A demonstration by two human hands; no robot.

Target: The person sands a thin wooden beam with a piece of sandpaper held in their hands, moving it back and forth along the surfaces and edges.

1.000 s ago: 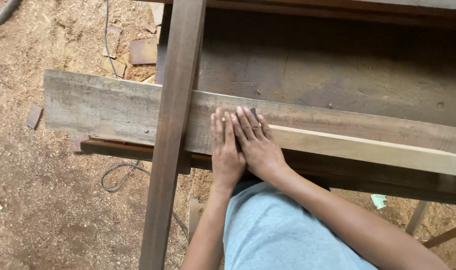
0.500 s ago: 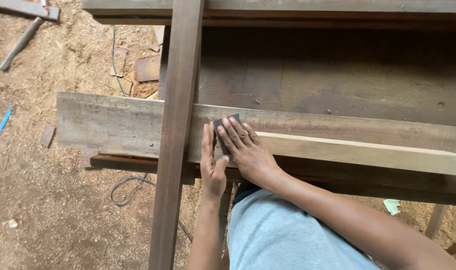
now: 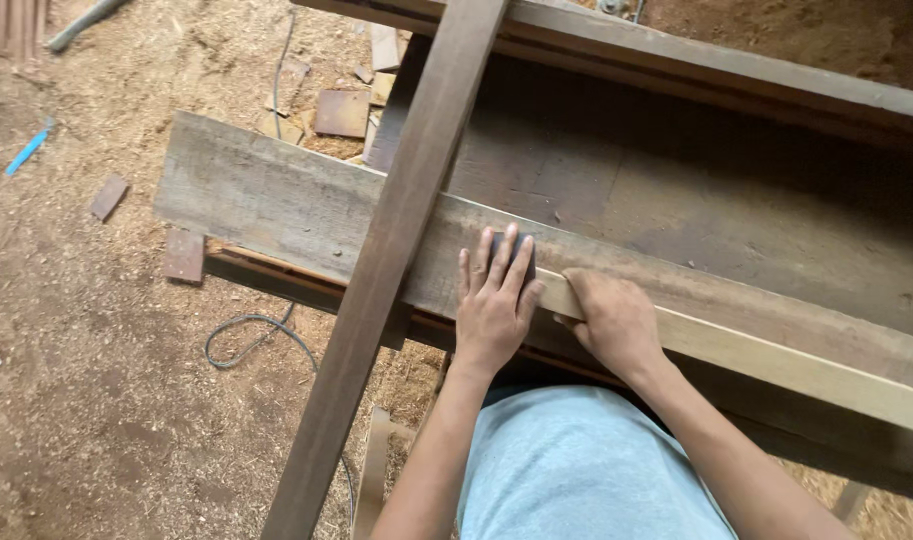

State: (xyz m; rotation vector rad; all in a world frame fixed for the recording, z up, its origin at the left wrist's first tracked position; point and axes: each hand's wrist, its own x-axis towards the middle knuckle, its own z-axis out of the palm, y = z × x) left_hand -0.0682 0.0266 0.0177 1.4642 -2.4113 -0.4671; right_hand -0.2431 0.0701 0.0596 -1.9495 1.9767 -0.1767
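A small dark sanding block (image 3: 509, 250) is pressed flat under the spread left hand (image 3: 493, 305) onto the pale planed wooden strip (image 3: 776, 362), which is steadied by the right hand (image 3: 611, 320) gripped over its edge beside the grey weathered plank (image 3: 276, 205).

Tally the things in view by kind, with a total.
Hands: 2, left flat on a dark pad, right on the pale strip
Dark pads: 1
Long boards: 3, grey plank, dark bar, pale strip
Wood offcuts on the ground: 3
Cables: 1
Blue sticks: 1
Total: 11
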